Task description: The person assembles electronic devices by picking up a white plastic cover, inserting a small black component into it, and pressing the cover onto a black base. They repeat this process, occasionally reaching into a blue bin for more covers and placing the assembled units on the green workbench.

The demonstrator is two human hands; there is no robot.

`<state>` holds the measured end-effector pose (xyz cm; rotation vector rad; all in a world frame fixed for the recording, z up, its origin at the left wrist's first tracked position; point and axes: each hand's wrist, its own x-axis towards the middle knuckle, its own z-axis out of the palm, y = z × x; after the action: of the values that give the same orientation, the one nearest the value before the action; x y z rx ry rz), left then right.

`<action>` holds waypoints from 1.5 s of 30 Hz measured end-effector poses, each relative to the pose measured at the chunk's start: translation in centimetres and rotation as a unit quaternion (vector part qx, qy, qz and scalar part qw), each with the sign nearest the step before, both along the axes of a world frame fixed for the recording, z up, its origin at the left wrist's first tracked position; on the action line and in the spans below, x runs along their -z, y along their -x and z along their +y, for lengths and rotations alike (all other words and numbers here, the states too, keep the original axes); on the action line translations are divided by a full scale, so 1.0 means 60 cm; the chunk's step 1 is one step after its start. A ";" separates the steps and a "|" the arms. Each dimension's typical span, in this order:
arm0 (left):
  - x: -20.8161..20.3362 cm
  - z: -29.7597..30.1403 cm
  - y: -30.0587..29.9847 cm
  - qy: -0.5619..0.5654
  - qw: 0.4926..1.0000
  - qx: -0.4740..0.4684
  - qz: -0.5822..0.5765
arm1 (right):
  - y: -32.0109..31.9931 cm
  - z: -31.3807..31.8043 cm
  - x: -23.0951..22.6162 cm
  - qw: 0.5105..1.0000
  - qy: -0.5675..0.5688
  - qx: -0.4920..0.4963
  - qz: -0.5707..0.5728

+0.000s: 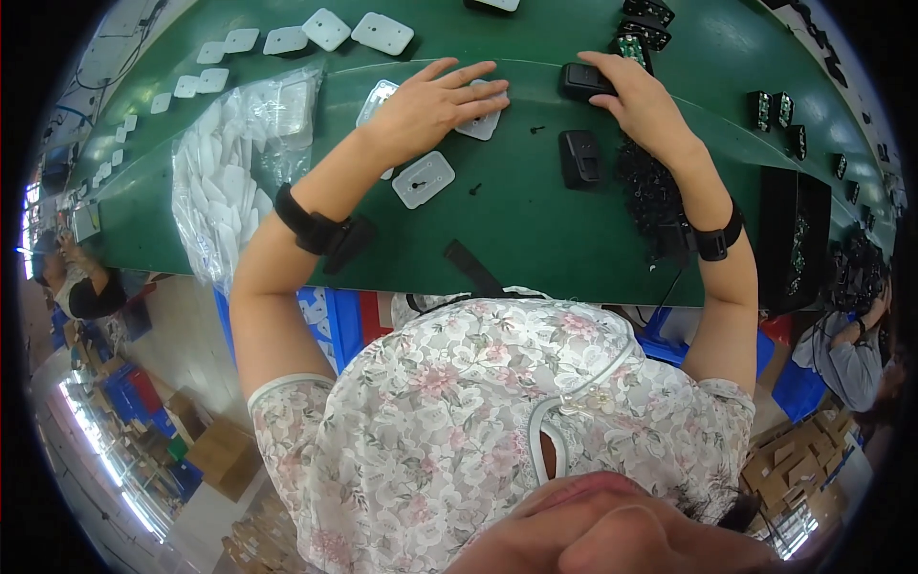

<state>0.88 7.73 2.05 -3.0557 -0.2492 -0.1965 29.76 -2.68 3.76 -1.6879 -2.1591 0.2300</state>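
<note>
My left hand (430,107) lies palm down with its fingers stretched out. Its fingertips rest over a white rounded plastic plate (484,126), and another white plate (375,98) shows partly beside its wrist side. Closer to me lies a third white plate (424,180) with a small dark piece on it. Thumb and fingers of my right hand (636,96) grip a small black plastic case (578,82) at its right end. A second black case (579,160) sits on the green table just below. Two tiny dark pieces, one of them a dark bit (537,129), lie between the hands.
A clear plastic bag (225,182) full of white plates lies to the left, with rows of white plates (382,33) beyond. Black parts (650,182) are heaped by my right forearm. Past a black tray (796,234) stand circuit-board units (760,110). Other people sit at both sides.
</note>
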 end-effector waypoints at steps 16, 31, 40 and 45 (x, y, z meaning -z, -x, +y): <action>0.026 -0.045 -0.050 0.061 0.976 -0.141 -0.156 | 0.016 -0.003 -0.008 0.997 -0.029 0.074 0.022; 0.041 -0.075 -0.059 0.110 0.946 -0.200 -0.232 | 0.087 0.036 0.001 0.974 -0.106 -0.171 -0.101; 0.037 -0.079 -0.060 0.095 0.948 -0.209 -0.220 | 0.089 0.039 0.006 0.971 -0.082 -0.192 -0.115; 0.036 -0.080 -0.062 0.086 0.949 -0.206 -0.225 | 0.089 0.035 0.007 0.972 -0.095 -0.193 -0.096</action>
<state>4.57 2.93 -0.12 -2.9835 -0.9619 -0.8809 24.43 -0.55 3.33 -1.2184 -2.5517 -0.0391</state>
